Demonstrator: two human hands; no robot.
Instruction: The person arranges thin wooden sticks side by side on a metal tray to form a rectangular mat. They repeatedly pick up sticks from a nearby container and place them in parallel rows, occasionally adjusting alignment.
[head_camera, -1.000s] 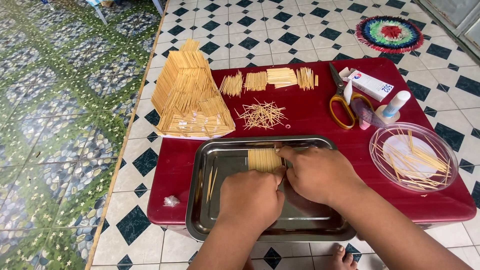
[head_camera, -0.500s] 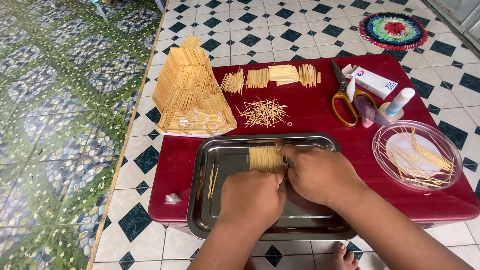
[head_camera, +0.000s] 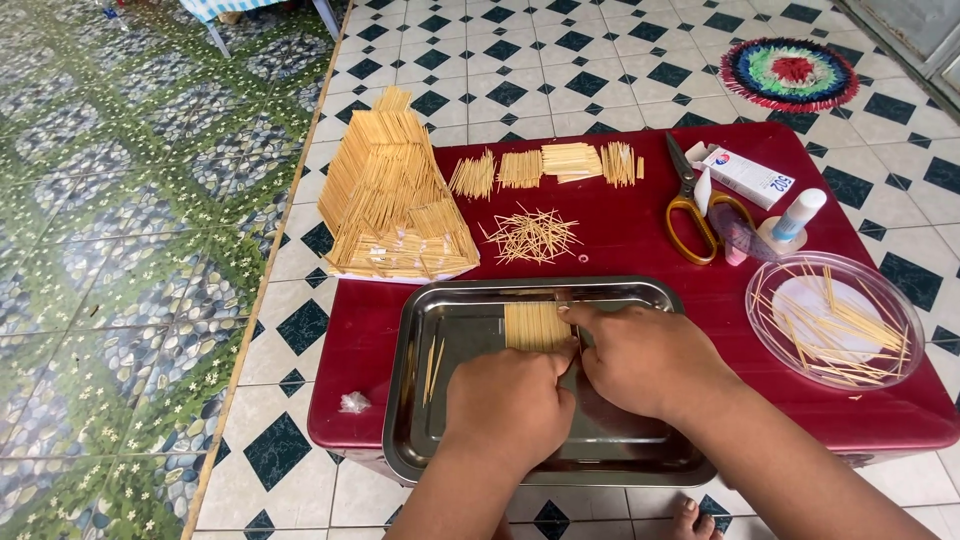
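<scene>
The steel tray (head_camera: 420, 400) at the near edge of the red worktop (head_camera: 640, 250) holds a flat panel of sticks (head_camera: 535, 325) and two loose sticks at its left wall. The clear dish (head_camera: 900, 300) at the right edge holds more sticks. My left hand (head_camera: 508, 410) and right hand (head_camera: 650, 358) lie knuckles up, fingertips pinching the panel's near edge.

tray (head_camera: 420, 400) front of table (head_camera: 640, 240) | stick house (head_camera: 392, 200) behind-left | dish (head_camera: 770, 290) right, maybe touching scissors (head_camera: 690, 205)
</scene>
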